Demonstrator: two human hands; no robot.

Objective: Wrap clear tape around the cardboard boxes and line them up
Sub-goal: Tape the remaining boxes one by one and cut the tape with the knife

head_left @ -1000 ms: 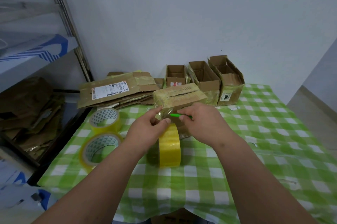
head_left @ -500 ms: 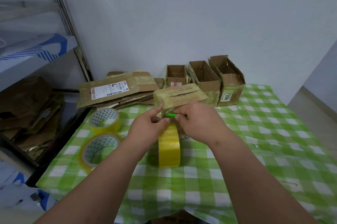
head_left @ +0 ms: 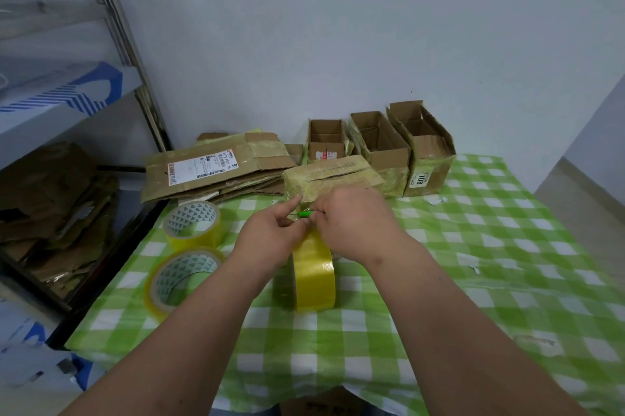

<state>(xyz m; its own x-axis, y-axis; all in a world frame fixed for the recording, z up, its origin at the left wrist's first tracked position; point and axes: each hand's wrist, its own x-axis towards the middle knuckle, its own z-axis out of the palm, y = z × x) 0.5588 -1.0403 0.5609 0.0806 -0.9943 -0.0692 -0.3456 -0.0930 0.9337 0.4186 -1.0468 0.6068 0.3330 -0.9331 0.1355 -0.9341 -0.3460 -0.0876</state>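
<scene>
A green-checked table (head_left: 473, 280) carries three tape rolls (head_left: 314, 277), open boxes (head_left: 378, 141), a taped box (head_left: 333, 175) and flattened cardboard (head_left: 216, 168).

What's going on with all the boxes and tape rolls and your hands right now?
Taped box: closed, wrapped in tape.
Three back boxes: open, standing in a row.
Flat cardboard: folded flat, stacked.
Middle roll: upright on edge.
Two left rolls: lying flat.
Left hand: pinching tape, it seems.
Right hand: holding a green tool.

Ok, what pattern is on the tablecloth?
Green and white checks on the tablecloth, seen in the head view.
</scene>
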